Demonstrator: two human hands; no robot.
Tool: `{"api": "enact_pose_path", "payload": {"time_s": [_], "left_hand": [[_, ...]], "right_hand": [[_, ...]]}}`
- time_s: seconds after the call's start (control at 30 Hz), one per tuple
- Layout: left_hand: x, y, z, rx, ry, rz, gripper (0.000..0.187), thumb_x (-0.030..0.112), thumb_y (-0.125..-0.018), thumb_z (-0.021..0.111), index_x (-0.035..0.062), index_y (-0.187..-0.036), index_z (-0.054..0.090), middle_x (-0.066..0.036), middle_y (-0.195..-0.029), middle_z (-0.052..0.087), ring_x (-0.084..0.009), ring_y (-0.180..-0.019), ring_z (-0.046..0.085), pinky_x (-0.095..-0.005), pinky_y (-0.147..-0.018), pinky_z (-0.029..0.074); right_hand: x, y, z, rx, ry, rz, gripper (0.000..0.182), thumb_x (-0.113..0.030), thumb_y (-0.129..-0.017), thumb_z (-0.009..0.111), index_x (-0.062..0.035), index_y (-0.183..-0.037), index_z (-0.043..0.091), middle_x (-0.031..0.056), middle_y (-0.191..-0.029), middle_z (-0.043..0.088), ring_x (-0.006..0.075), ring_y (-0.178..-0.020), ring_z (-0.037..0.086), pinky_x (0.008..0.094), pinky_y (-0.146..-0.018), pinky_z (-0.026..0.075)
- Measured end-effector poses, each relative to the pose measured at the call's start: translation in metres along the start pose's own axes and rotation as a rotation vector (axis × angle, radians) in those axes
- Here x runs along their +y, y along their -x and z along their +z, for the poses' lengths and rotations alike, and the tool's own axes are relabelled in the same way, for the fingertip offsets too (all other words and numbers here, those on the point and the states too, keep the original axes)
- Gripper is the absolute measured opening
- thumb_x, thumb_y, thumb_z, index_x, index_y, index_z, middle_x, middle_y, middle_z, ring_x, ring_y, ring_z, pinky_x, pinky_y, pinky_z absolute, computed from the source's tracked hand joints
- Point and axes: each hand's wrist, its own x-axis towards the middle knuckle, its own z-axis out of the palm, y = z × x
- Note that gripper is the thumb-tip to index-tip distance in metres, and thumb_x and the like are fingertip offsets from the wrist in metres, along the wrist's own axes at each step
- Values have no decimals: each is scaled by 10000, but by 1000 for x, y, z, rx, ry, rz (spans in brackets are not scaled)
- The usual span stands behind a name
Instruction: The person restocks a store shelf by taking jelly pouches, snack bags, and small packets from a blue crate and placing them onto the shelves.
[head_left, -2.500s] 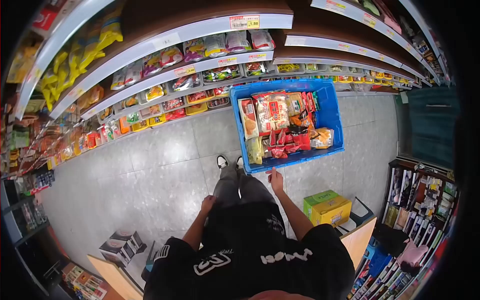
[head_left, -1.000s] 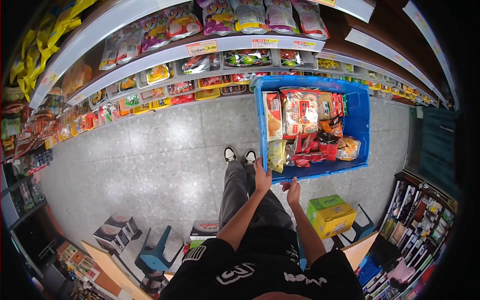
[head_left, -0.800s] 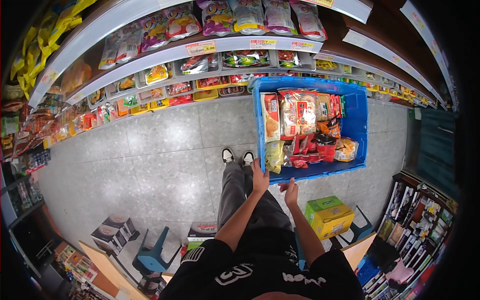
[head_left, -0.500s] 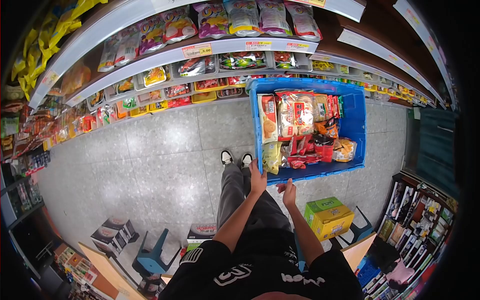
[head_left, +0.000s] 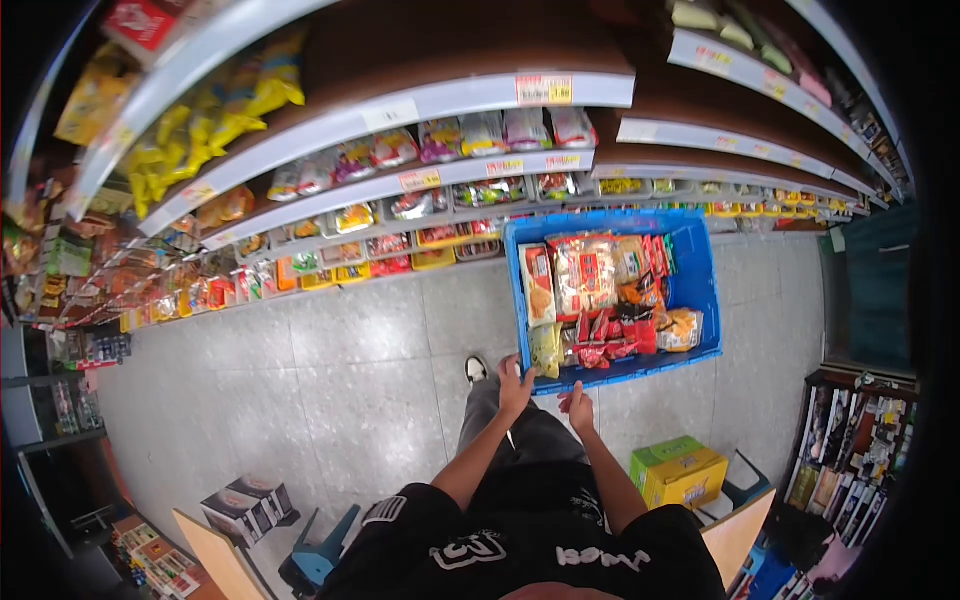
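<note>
A blue plastic crate point(head_left: 709, 290) filled with packaged snacks is before me, close to the shelves. My left hand point(head_left: 515, 390) is at its near left corner, fingers along the side and thumb round the front. Under the front rim, my right hand point(head_left: 578, 408) has loosely bent fingers apart, one fingertip close to the rim, with nothing in them. Inside the crate are a large red and cream bag point(head_left: 585, 275), a tall cream and red packet point(head_left: 538, 285), a yellow packet point(head_left: 546, 350), red packets point(head_left: 605, 340) and an orange and white bag point(head_left: 680, 330).
Snack shelves point(head_left: 440, 92) curve across the top, with bins of packets below. Behind me, a green and yellow carton point(head_left: 680, 474) is at right, a dark carton point(head_left: 246, 508) and blue stool point(head_left: 325, 548) at left. Grey floor tiles point(head_left: 350, 330) lie between.
The view has shifted, so shelves, crate and hands appear lower. The crate has moved slightly left against the floor, with both hands keeping their places along it. Only one shoe shows plainly now.
</note>
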Motion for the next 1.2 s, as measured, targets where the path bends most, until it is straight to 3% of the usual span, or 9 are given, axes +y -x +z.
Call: {"api": "enact_pose_path", "payload": {"time_s": [0.17, 0.4, 0.43, 0.6, 0.73, 0.8, 0.87, 1.0, 1.2], "left_hand": [[9, 14, -75, 131, 74, -85, 405, 101, -807, 596, 23, -1178, 455, -210, -1113, 469, -350, -1073, 450, -400, -938, 384], [-74, 24, -179, 420, 39, -366, 390, 93, -781, 603, 54, -1147, 476, -185, -1091, 491, -319, -1021, 500, -385, -876, 432], [-83, 25, -191, 406, -200, -342, 380, 97, -782, 592, 65, -1143, 477, -191, -1082, 495, -336, -1001, 509, -400, -869, 440], [-108, 0, -247, 349, -127, -398, 372, 104, -779, 577, 37, -1134, 493, -194, -1104, 516, -373, -1029, 498, -423, -908, 418], [-129, -47, -299, 299, 10, -155, 282, 122, -816, 545, -18, -1061, 541, -190, -990, 582, -321, -957, 551, -367, -841, 447], [-126, -72, -330, 269, 112, -92, 221, 110, -855, 522, -15, -1035, 550, -164, -923, 598, -276, -883, 579, -331, -799, 456], [-113, -95, -364, 275, 137, -51, 187, 98, -873, 510, -10, -1018, 556, -143, -880, 608, -244, -840, 593, -312, -773, 463], [-105, -115, -414, 196, 350, -137, 145, 85, -896, 501, 10, -1002, 566, -87, -827, 623, -160, -773, 608, -278, -710, 480], [-133, -130, -434, 125, 413, -161, 134, 70, -892, 505, 15, -990, 579, -80, -812, 628, -148, -763, 612, -271, -720, 485]], "right_hand": [[21, -7, 0, -25, -92, 39, 818, -669, -885, 216, 22, -860, 653, 126, -605, 619, 188, -524, 612, 281, -478, 502], [31, -24, 6, -17, -33, 24, 860, -704, -863, 202, 31, -849, 649, 132, -605, 611, 196, -506, 600, 285, -473, 496], [29, -22, 7, 0, -60, 45, 866, -714, -856, 204, 31, -845, 645, 134, -609, 611, 195, -502, 596, 287, -462, 489], [26, -22, 24, 106, -120, 118, 877, -729, -845, 211, 41, -860, 630, 135, -618, 611, 194, -489, 582, 279, -452, 474], [38, -27, 50, 394, -209, 165, 831, -694, -867, 253, 53, -926, 612, 143, -673, 622, 185, -512, 584, 272, -450, 461], [17, -12, 82, 525, -235, 178, 731, -614, -902, 319, 60, -932, 602, 173, -764, 648, 227, -570, 619, 333, -481, 490], [5, -18, 117, 1116, 131, 224, 658, -513, -927, 351, 104, -917, 580, 244, -796, 641, 329, -642, 632, 436, -583, 513], [-88, -2, 195, 1352, 12, 514, 482, -369, -919, 448, 99, -947, 561, 308, -891, 602, 425, -830, 610, 493, -682, 501], [-153, 10, 276, 900, 89, -343, 346, -240, -903, 507, 25, -1126, 513, 223, -1095, 516, 360, -1035, 474, 425, -896, 398]]}}
